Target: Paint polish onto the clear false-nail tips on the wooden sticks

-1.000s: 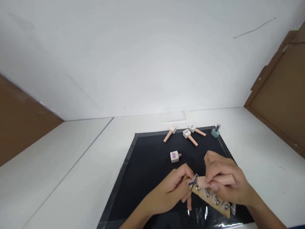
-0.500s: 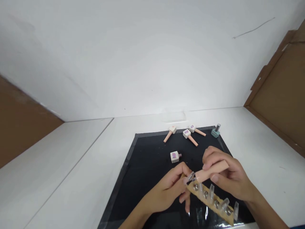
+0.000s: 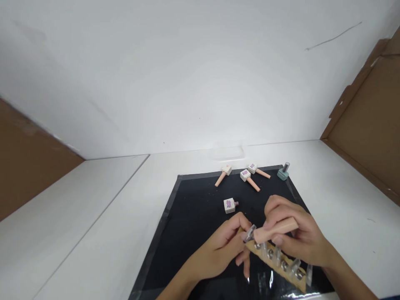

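Observation:
My left hand point(image 3: 226, 248) grips one end of a tan nail-tip display stand point(image 3: 275, 266), which slants down to the right. Several clear false nails point(image 3: 293, 266) rise from it, with round metal studs between them. Between the fingers and thumb of my right hand point(image 3: 296, 233) is a peach nail polish brush cap point(image 3: 276, 230). Its lower end is beside the clear nail tip point(image 3: 250, 233) nearest my left fingers; the bristles are hard to make out. An uncapped white polish bottle point(image 3: 229, 205) with a purple flower print lies on its side beyond my hands.
A black mat point(image 3: 187, 225) covers the middle of the white table point(image 3: 103, 225). White bottles with peach caps point(image 3: 245, 175) lie along its far edge, and a green polish bottle point(image 3: 283, 173) stands at the far right corner. Brown cardboard panels point(image 3: 368, 112) flank the table.
My right hand has lowered slightly and tilted the brush cap, its lower end shifting a little left and down. My left hand and the stand stay nearly still.

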The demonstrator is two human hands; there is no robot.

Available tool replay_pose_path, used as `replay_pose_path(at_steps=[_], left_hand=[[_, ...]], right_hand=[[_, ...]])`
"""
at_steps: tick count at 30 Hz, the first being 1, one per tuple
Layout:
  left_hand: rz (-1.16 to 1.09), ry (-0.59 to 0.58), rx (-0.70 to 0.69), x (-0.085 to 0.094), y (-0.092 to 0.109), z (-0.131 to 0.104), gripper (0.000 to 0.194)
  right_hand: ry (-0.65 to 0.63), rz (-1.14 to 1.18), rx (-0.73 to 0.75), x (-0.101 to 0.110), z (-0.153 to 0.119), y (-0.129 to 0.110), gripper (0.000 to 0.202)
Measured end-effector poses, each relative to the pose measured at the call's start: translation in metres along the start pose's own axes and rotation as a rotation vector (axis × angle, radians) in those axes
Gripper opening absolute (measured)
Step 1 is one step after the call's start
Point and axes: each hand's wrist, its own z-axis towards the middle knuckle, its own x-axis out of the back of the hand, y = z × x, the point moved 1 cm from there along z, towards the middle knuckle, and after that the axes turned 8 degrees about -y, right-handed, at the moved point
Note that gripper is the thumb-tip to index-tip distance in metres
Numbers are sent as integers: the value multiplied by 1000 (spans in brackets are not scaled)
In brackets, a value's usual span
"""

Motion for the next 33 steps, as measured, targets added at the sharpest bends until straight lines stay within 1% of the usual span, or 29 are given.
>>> replay_pose_path(at_steps=[5,9,12,16,20,23,28,33], left_hand=[[53,-4,-13,0,-1,0,30],[103,-7,-15,1,0,-1,31],[167,24,20,0,0,-1,33],[310,72,75,-3,3,-1,36],[457,90,107,-6,6,1,37],[516,89,123,-7,8,2,35],[552,72,143,-7,7,2,30],[555,73,155,-8,8,4,25]], right_hand=[[131,85,-21,2,-3,4,16],[174,120,-82,1,-5,8,17],[196,150,-153,-1,-5,12,20],[187,206,-234,-3,-5,14,26],[176,228,-325,-4,-4,13,31],[153,209,-376,-4,-2,12,34],[141,74,-347,-4,0,12,40],[109,14,-329,-4,1,9,40]])
